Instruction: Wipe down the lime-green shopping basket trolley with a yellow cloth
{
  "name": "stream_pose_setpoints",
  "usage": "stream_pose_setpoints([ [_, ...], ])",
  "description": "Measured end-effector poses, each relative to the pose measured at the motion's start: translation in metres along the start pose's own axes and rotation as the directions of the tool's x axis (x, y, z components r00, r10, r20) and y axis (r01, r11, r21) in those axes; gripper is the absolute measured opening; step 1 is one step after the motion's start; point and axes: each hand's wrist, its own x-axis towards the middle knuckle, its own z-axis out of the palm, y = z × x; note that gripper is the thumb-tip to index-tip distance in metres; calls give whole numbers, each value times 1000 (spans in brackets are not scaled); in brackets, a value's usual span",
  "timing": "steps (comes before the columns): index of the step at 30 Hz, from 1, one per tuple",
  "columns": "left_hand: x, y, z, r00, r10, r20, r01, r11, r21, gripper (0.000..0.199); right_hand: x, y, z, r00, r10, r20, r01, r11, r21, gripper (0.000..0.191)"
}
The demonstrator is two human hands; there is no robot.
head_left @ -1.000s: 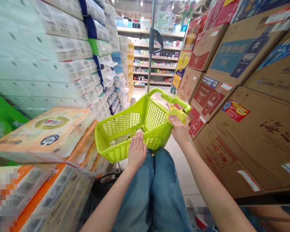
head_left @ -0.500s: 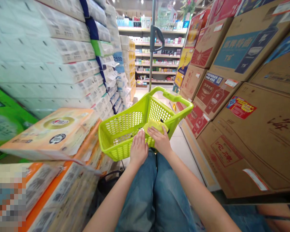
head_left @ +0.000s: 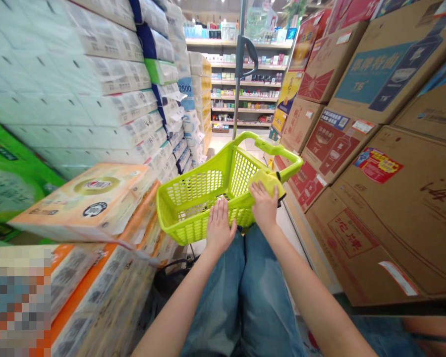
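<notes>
A lime-green plastic shopping basket (head_left: 186, 230) with perforated walls stands tilted before my knees, its looped handle raised at the far right. My left hand (head_left: 220, 227) lies over the near rim, fingers straight and together, thumb apart on the outer side; it steadies the basket there. A yellow cloth (head_left: 268, 181) with a dark edge is under the fingers of my right hand (head_left: 264, 204), pressed against the rim near the handle's base. The cloth's underside is hidden. Through the opening, the holed floor of the basket shows in part.
Wrapped tissue packs (head_left: 130, 106) are stacked high on the left, with an orange pack (head_left: 85, 198) nearer. Cardboard cartons (head_left: 405, 198) line the right. A grey pole with a hook-shaped grip (head_left: 240, 64) rises behind the basket. Stocked shelves (head_left: 252, 87) stand at the back.
My right hand has slid the yellow cloth rightward along the rim, toward the handle's base. My left hand stays at the near rim. The view has shifted slightly.
</notes>
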Motion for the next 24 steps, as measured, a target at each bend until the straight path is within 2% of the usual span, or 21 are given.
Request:
stream_pose_setpoints([
  [3, -1, -3, 0, 1000, 14, 5, -14, 1000, 4, 69, -20, -42, 18, 990, -117, 81, 111, 990, 85, 62],
  [6, -2, -8, -1, 1000, 25, 11, -25, 999, 28, 65, -28, -48, 20, 966, -236, 106, 223, 967, 121, 61],
  [8, -2, -10, -2, 1000, 24, 9, -24, 999, 39, 62, -22, -29, 10, 949, -294, 118, 283, 954, 100, 62],
  [10, -1, -10, -2, 1000, 24, 10, -25, 999, 38, 62, -10, 3, -5, 953, -283, 110, 280, 959, 44, 64],
  [13, 0, -7, -2, 1000, 18, 14, -18, 1000, 22, 61, 12, 51, -27, 990, -141, 16, 142, 988, -64, 63],
  [16, 0, -3, -1, 1000, 6, 9, -6, 1000, 0, 63, 25, 72, -34, 997, -4, -78, -3, 996, -94, 63],
  [19, 0, 0, 0, 1000, -6, 0, 6, 1000, -17, 66, 18, 53, -22, 996, 35, -87, -43, 996, -83, 65],
  [21, 0, 0, 0, 1000, -9, 1, 9, 1000, -18, 67, 4, 22, -7, 999, 2, -44, -4, 999, -48, 67],
  [24, 0, -1, 0, 1000, -6, 11, 6, 1000, -4, 65, -18, -28, 14, 992, -113, 54, 110, 993, 47, 65],
])
